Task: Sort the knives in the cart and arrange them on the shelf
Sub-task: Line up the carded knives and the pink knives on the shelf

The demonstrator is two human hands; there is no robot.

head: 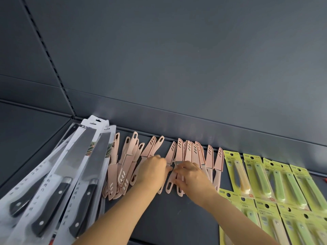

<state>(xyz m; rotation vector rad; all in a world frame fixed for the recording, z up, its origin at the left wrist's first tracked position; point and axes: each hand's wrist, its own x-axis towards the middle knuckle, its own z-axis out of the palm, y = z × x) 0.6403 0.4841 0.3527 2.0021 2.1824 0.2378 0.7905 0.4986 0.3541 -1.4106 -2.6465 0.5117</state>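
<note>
My left hand (154, 167) and right hand (192, 175) each pinch pink plastic-sheathed knives (179, 151) lying on the dark grey metal shelf (177, 218). They are crowded between bagged black-handled kitchen knives (77, 165) on the left and green carded fruit knives (276, 183) on the right.

One head-worn wide-angle camera looks forward and down, close over a dark grey metal shelf (177, 218). The shelf's grey back panel (177, 59) fills the upper half. The left hand (154, 167) and right hand (191, 174) meet mid-frame, forearms entering from the bottom edge. Bagged black-handled kitchen knives (58, 183) crowd the left border and yellow-green carded fruit knives (276, 188) the right.
</note>
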